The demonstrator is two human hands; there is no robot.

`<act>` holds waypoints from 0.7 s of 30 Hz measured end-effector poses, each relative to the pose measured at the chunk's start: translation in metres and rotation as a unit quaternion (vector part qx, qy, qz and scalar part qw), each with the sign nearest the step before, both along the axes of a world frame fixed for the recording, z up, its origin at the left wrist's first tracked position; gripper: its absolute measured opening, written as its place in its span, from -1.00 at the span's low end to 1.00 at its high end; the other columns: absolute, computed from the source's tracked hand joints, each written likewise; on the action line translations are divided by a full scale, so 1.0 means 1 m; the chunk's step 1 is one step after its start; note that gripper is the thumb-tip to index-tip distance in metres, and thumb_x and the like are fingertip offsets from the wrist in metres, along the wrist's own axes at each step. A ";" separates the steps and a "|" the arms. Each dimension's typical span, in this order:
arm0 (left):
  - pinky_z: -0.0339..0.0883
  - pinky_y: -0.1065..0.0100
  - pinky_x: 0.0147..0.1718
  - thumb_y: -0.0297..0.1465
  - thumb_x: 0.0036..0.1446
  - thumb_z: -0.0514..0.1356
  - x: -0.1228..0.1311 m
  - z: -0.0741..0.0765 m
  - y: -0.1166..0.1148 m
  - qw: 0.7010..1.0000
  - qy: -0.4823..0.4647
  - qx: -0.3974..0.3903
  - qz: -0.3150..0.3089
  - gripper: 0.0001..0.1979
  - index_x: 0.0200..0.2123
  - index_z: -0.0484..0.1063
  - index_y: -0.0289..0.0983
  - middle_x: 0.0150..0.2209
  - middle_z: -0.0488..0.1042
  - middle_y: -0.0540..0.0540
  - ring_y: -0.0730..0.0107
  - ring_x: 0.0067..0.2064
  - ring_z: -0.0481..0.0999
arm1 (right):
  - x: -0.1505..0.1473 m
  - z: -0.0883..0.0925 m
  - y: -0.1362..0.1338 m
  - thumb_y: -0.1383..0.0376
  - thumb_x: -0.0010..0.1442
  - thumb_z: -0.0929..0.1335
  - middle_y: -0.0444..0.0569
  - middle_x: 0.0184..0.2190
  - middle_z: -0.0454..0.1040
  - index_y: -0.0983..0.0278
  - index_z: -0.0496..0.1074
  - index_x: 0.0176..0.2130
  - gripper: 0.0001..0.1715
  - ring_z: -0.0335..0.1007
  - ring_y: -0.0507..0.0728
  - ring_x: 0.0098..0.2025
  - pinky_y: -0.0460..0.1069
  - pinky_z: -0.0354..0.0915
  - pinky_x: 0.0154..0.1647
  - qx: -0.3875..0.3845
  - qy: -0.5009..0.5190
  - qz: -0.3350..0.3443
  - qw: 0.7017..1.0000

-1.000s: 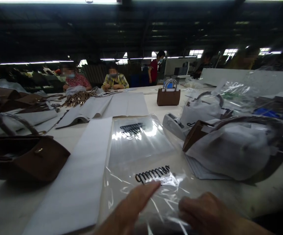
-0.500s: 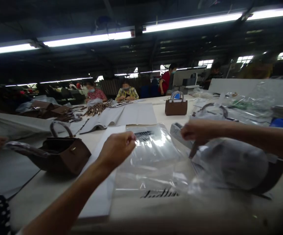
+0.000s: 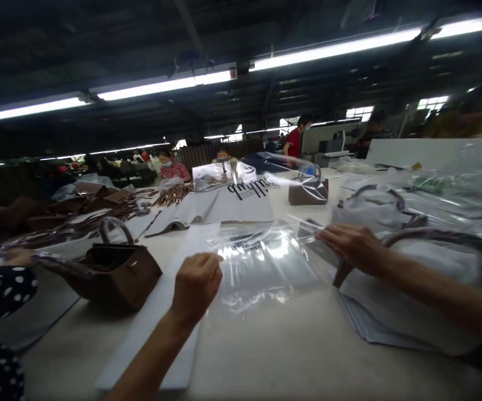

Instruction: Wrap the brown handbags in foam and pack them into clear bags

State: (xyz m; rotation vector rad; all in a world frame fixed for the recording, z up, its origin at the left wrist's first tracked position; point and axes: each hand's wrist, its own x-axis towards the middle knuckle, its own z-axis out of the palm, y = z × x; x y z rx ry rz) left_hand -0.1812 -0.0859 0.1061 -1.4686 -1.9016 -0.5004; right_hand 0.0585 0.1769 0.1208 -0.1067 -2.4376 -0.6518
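Note:
A clear plastic bag (image 3: 285, 184) with black lettering billows up over the table, its near edge stretched between my hands. My left hand (image 3: 198, 283) is closed in a pinch on its left side. On the right, my right hand (image 3: 345, 245) pinches the other side with fingers pressed together. Below the raised film lies more clear plastic (image 3: 261, 273), flat on the table and also printed in black. A brown handbag (image 3: 126, 273) with wrapped handles stands left of my left hand. Under my right forearm is a handbag covered in whitish wrap (image 3: 437, 262).
White sheets (image 3: 157, 328) lie left of the plastic. A small brown handbag (image 3: 301, 195) stands farther back. Brown pieces (image 3: 94, 206) are heaped at the far left. A co-worker's polka-dot sleeve (image 3: 3, 289) is close on the left. Other people sit or stand beyond the table.
The clear bag has swung up and away from the table, its lettering now high in view. My left hand has come down slightly, and the right hand's fingers have straightened.

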 end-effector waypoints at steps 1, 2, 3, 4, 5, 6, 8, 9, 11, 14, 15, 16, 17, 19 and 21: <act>0.27 0.33 -0.27 -0.52 0.06 0.04 0.003 -0.027 0.001 1.000 -0.011 -0.020 0.006 -0.84 -0.34 0.40 -0.24 -0.37 0.47 -0.03 0.36 -0.31 0.43 | -0.003 -0.025 0.002 0.45 0.23 0.14 -0.06 -0.51 0.37 0.32 0.40 -0.29 -0.72 0.25 -0.02 -0.51 -0.14 0.07 -0.55 -0.023 -0.021 -0.009 0.999; 0.28 0.32 -0.28 -0.55 0.04 0.05 0.008 -0.049 0.003 0.999 -0.021 -0.042 0.015 -0.83 -0.33 0.39 -0.25 -0.37 0.47 -0.03 0.34 -0.31 0.43 | -0.007 -0.046 0.003 0.47 0.21 0.17 -0.06 -0.50 0.37 0.32 0.40 -0.30 -0.75 0.27 -0.01 -0.47 -0.13 0.08 -0.52 -0.047 -0.039 -0.019 0.998; 0.28 0.29 -0.28 -0.57 0.02 0.06 0.014 -0.066 0.006 0.998 -0.026 -0.057 0.023 -0.80 -0.30 0.39 -0.25 -0.35 0.47 -0.05 0.31 -0.31 0.43 | -0.012 -0.063 0.003 0.46 0.21 0.18 -0.06 -0.49 0.37 0.32 0.39 -0.30 -0.77 0.28 0.00 -0.46 -0.12 0.08 -0.50 -0.070 -0.054 -0.026 0.996; 0.28 0.25 -0.27 -0.57 0.00 0.07 0.021 -0.079 0.010 0.997 -0.029 -0.071 0.028 -0.77 -0.26 0.39 -0.25 -0.33 0.47 -0.07 0.28 -0.29 0.43 | -0.017 -0.076 0.003 0.45 0.21 0.18 -0.06 -0.49 0.37 0.31 0.39 -0.30 -0.77 0.29 0.00 -0.45 -0.12 0.08 -0.49 -0.089 -0.065 -0.032 0.993; 0.27 0.22 -0.25 -0.57 -0.01 0.08 0.028 -0.087 0.015 0.995 -0.031 -0.086 0.031 -0.73 -0.21 0.38 -0.25 -0.29 0.47 -0.08 0.24 -0.27 0.43 | -0.022 -0.087 0.002 0.43 0.23 0.18 -0.06 -0.48 0.37 0.30 0.39 -0.30 -0.77 0.29 0.00 -0.44 -0.12 0.09 -0.48 -0.103 -0.071 -0.034 0.992; 0.27 0.20 -0.25 -0.57 -0.01 0.08 0.034 -0.093 0.020 0.994 -0.032 -0.100 0.032 -0.71 -0.17 0.37 -0.25 -0.27 0.47 -0.09 0.22 -0.26 0.43 | -0.026 -0.094 0.002 0.41 0.24 0.17 -0.07 -0.48 0.38 0.29 0.40 -0.29 -0.76 0.29 0.00 -0.44 -0.12 0.09 -0.47 -0.111 -0.074 -0.035 0.990; 0.26 0.23 -0.30 -0.55 0.02 0.08 0.043 -0.098 0.034 0.991 -0.035 -0.124 0.030 -0.77 -0.23 0.39 -0.23 -0.33 0.47 -0.08 0.23 -0.31 0.44 | -0.031 -0.103 0.002 0.39 0.25 0.17 -0.07 -0.49 0.38 0.29 0.40 -0.30 -0.75 0.30 0.00 -0.44 -0.12 0.11 -0.46 -0.120 -0.073 -0.036 0.989; 0.25 0.27 -0.36 -0.55 0.05 0.06 0.045 -0.099 0.041 0.990 -0.039 -0.132 0.031 -0.82 -0.31 0.40 -0.23 -0.39 0.46 -0.06 0.26 -0.36 0.44 | -0.032 -0.105 0.000 0.38 0.25 0.17 -0.06 -0.48 0.39 0.29 0.40 -0.31 -0.75 0.30 0.01 -0.44 -0.11 0.13 -0.45 -0.124 -0.069 -0.041 0.989; 0.20 0.33 -0.47 -0.52 0.10 0.02 0.044 -0.099 0.053 0.988 -0.053 -0.136 0.042 -0.82 -0.45 0.38 -0.24 -0.49 0.43 -0.03 0.32 -0.45 0.42 | -0.029 -0.105 -0.008 0.39 0.24 0.17 0.01 -0.39 0.42 0.32 0.40 -0.25 -0.76 0.34 0.06 -0.35 -0.07 0.20 -0.36 -0.128 -0.044 -0.059 0.989; 0.17 0.36 -0.53 -0.45 0.17 -0.03 0.038 -0.092 0.064 0.989 -0.075 -0.117 0.060 -0.78 -0.46 0.34 -0.25 -0.49 0.41 -0.03 0.34 -0.46 0.41 | -0.024 -0.104 -0.038 0.43 0.23 0.18 0.09 -0.16 0.40 0.32 0.34 -0.09 -0.72 0.29 0.15 -0.10 0.06 0.20 -0.10 -0.129 0.022 0.014 0.991; 0.17 0.36 -0.52 -0.42 0.19 -0.04 0.036 -0.089 0.066 0.989 -0.079 -0.109 0.061 -0.77 -0.45 0.34 -0.24 -0.48 0.41 -0.03 0.34 -0.45 0.42 | -0.026 -0.106 -0.051 0.45 0.22 0.17 0.07 -0.14 0.39 0.32 0.33 -0.07 -0.70 0.27 0.14 -0.06 0.07 0.19 -0.05 -0.138 0.024 0.067 0.988; 0.18 0.36 -0.52 -0.40 0.19 -0.05 0.036 -0.086 0.068 0.990 -0.080 -0.102 0.058 -0.77 -0.45 0.34 -0.23 -0.47 0.41 -0.02 0.34 -0.43 0.42 | -0.031 -0.108 -0.064 0.47 0.22 0.17 0.04 -0.17 0.41 0.31 0.34 -0.09 -0.70 0.28 0.12 -0.08 0.05 0.20 -0.05 -0.155 0.010 0.120 0.981; 0.19 0.36 -0.51 -0.40 0.20 -0.04 0.038 -0.082 0.069 0.991 -0.080 -0.096 0.052 -0.76 -0.46 0.34 -0.23 -0.47 0.41 -0.01 0.34 -0.42 0.42 | -0.039 -0.112 -0.075 0.48 0.22 0.15 0.02 -0.21 0.42 0.31 0.35 -0.11 -0.70 0.31 0.09 -0.12 0.02 0.24 -0.08 -0.181 -0.020 0.148 0.972; 0.22 0.36 -0.48 -0.41 0.19 -0.03 0.046 -0.075 0.069 0.993 -0.077 -0.078 0.038 -0.78 -0.46 0.34 -0.22 -0.46 0.41 0.00 0.35 -0.42 0.41 | -0.062 -0.122 -0.088 0.48 0.22 0.13 0.04 -0.24 0.42 0.34 0.35 -0.12 -0.68 0.33 0.10 -0.18 0.01 0.28 -0.15 -0.241 -0.060 0.118 0.961; 0.25 0.37 -0.45 -0.46 0.16 0.01 0.059 -0.067 0.066 0.997 -0.063 -0.035 -0.003 -0.83 -0.42 0.37 -0.21 -0.44 0.43 -0.01 0.37 -0.40 0.42 | -0.089 -0.130 -0.087 0.46 0.23 0.12 0.13 -0.19 0.40 0.38 0.34 -0.09 -0.67 0.33 0.15 -0.15 0.06 0.29 -0.15 -0.281 -0.053 0.052 0.957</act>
